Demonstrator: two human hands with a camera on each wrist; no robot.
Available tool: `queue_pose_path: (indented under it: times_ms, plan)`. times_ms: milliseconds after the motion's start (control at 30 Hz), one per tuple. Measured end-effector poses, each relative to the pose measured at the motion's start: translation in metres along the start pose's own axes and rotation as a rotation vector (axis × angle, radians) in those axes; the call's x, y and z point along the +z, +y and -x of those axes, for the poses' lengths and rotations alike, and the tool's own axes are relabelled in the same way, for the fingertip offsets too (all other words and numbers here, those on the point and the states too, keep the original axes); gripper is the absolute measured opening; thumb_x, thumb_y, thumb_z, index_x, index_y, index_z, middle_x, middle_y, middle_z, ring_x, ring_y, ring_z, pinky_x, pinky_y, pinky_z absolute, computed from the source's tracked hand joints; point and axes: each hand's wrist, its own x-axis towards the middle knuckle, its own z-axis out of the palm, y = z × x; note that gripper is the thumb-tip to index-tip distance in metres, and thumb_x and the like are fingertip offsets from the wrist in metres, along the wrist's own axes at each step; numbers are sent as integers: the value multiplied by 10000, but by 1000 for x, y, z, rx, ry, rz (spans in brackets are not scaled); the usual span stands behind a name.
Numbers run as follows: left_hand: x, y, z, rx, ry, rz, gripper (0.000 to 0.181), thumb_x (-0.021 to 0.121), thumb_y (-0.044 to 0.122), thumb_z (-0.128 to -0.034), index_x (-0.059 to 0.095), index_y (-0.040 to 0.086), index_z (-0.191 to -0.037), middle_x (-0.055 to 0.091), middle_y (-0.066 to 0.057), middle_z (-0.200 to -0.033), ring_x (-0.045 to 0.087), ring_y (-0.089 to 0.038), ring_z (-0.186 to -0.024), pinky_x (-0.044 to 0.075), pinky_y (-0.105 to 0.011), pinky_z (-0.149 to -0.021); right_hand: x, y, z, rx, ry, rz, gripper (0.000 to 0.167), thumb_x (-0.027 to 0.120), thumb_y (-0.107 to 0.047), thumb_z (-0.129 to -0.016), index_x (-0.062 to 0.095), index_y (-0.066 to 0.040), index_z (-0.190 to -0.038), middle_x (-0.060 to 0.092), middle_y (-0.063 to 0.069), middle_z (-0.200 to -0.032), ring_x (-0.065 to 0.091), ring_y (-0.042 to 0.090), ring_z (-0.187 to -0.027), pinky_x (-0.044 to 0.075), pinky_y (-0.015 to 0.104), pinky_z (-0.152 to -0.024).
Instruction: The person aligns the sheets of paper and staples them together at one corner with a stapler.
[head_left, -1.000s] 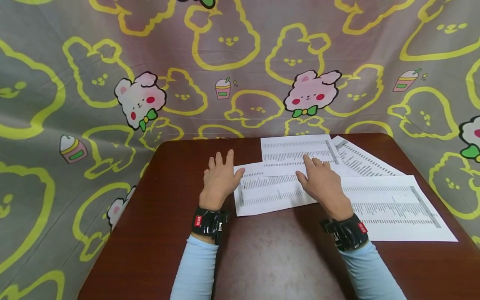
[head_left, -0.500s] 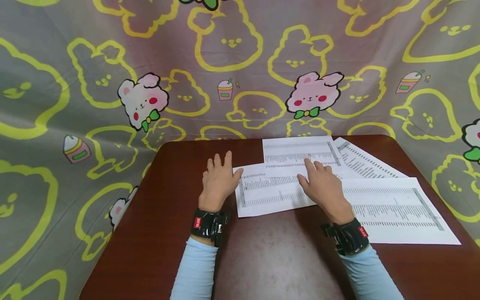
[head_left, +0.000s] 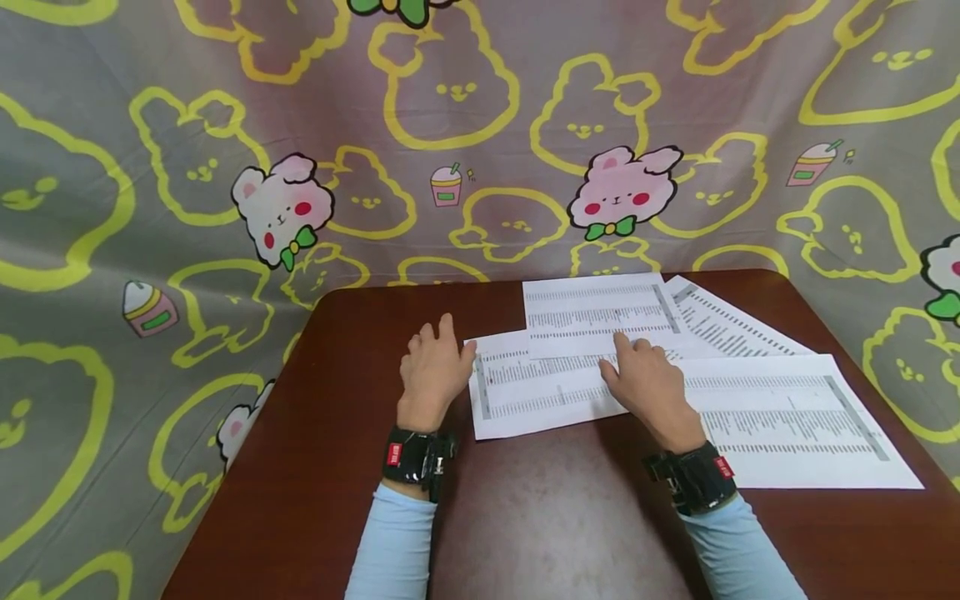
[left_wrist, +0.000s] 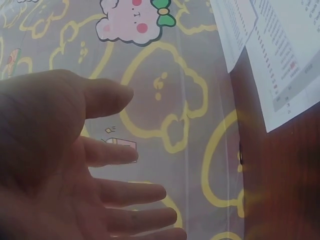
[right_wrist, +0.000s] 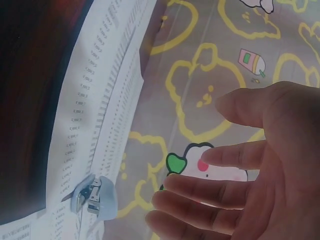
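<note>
My left hand (head_left: 435, 371) is held above the table beside the left end of a printed sheet (head_left: 517, 392). In the left wrist view its fingers (left_wrist: 132, 192) are extended, with nothing in the palm. My right hand (head_left: 648, 383) hovers over the overlapping printed sheets, fingers (right_wrist: 207, 190) extended and slightly bent, holding nothing. A small light blue stapler (right_wrist: 106, 197) lies on the paper below the right hand in the right wrist view; the hand hides it in the head view. Another sheet (head_left: 577, 300) overlaps the left one at the back.
A slanted sheet (head_left: 731, 325) lies at the back right, and a larger sheet (head_left: 795, 425) covers the right side of the brown table (head_left: 330, 433). A patterned cloth (head_left: 495, 108) hangs behind the table and along its sides.
Both hands have drawn back slightly toward the body, uncovering a bit more of the back sheet's print. The sheets have stayed where they were; the head view has shifted a little.
</note>
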Motion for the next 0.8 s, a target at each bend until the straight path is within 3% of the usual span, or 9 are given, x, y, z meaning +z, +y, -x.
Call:
queue_pose_path:
  times_ms: [133, 333, 567, 800]
  plan:
    - [1, -3, 0, -5, 7, 12, 648, 486, 445, -986, 320, 84, -1498, 464, -262, -1400, 522, -465, -1198, 475, -598, -911, 4, 3, -2, -22, -21, -5, 487, 518, -345, -971, 498, -5, -1318, 602, 269, -1081, 604, 438, -933, 493, 556, -623]
    - [1, -5, -2, 36, -3, 87, 635, 486, 449, -986, 347, 89, -1491, 498, -236, -1393, 587, -431, -1149, 508, -594, -857, 11, 9, -9, -75, -73, -32, 441, 532, -326, -966, 528, -1, -1264, 595, 236, -1016, 588, 336, -806, 476, 487, -577]
    - [7, -5, -4, 37, -18, 141, 631, 504, 434, -978, 371, 77, -1480, 504, -233, -1404, 592, -421, -1152, 497, -599, -883, 23, 11, -14, -70, -168, -29, 453, 533, -338, -964, 541, -16, -1283, 611, 225, -1099, 585, 312, -898, 500, 488, -652]
    - [12, -10, -10, 14, -46, 206, 632, 496, 440, -982, 355, 87, -1488, 491, -216, -1420, 593, -403, -1144, 489, -590, -905, 30, 12, -18, -76, -150, -14, 441, 542, -339, -961, 556, -25, -1270, 612, 231, -1086, 590, 337, -900, 498, 510, -674]
